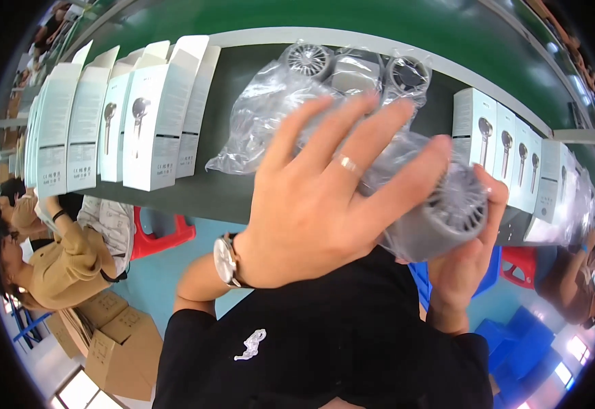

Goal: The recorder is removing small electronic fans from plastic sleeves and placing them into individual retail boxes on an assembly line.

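Note:
My right hand (468,266) is closed around a grey handheld fan (455,204) wrapped in clear plastic, its round slatted grille turned up and to the right. Over the bagged fan, my left hand (321,204) reaches with fingers spread, its thumb near the grille. The left fingers partly cover the wrapping, and whether they touch it I cannot tell. Beyond them, more bagged fans lie on the dark table (226,129): one with a slatted grille (309,60), and another with a dark round face (408,73). Loose clear bags (263,112) lie beside these.
White boxes with open flaps (153,123) stand in a row at the left. More white fan boxes (476,126) line the right. A raised pale rail (263,35) edges the table's far side. People sit on both sides; a red stool (164,238) stands at left.

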Demonstrator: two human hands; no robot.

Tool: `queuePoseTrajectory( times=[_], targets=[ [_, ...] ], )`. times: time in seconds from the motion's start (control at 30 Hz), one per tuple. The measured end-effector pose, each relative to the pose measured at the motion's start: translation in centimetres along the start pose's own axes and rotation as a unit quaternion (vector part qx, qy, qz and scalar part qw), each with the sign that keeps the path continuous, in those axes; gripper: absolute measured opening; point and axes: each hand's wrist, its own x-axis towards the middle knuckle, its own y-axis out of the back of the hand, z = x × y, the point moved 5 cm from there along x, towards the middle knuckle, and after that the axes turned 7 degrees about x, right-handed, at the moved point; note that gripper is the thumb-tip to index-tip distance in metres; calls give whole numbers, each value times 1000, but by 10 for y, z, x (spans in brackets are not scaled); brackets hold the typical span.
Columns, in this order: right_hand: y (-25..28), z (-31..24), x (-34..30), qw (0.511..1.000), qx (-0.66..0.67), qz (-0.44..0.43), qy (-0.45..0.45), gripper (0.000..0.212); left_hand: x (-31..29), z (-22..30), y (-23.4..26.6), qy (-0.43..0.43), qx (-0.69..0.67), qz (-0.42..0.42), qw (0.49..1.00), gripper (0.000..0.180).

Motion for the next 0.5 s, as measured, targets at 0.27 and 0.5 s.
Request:
queuePoseTrajectory(
  times=[0.27, 0.5],
  targets=[
    [-17, -4, 42, 921, -317, -200, 109, 124, -18, -26, -6, 128, -294, -126, 939, 61],
    [-51, 23, 46, 892, -230, -387, 44, 117, -29, -26, 8, 140, -298, -68, 942, 70]
  ],
)
